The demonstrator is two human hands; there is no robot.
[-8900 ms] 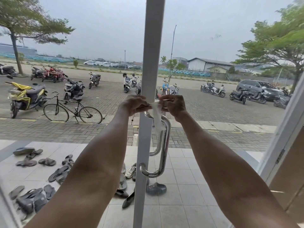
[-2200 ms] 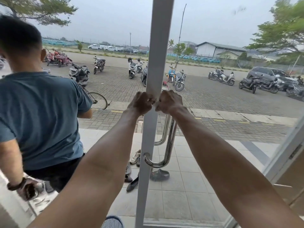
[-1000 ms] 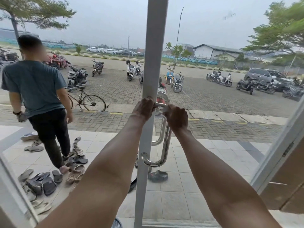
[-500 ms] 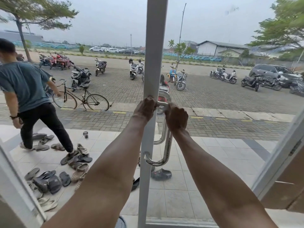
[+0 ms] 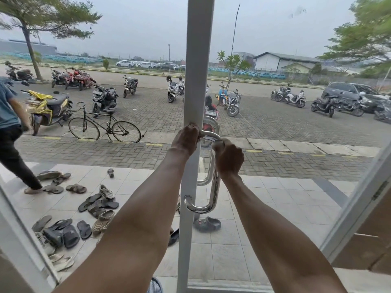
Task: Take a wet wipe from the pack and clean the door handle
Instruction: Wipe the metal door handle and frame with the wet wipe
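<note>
Both bare forearms reach forward and up from the lower edge of the view, converging toward the middle; the left hand [image 5: 186, 138] sits higher, its back toward the camera, fingers curled into a closed fist with the knuckles uppermost; the right hand [image 5: 229, 158] lies just beside it and a little lower, also clenched, back of the hand facing the camera, thumb side turned toward the left hand; both wrists are nearly straight, in line with the forearms; the elbows are out of view.
</note>
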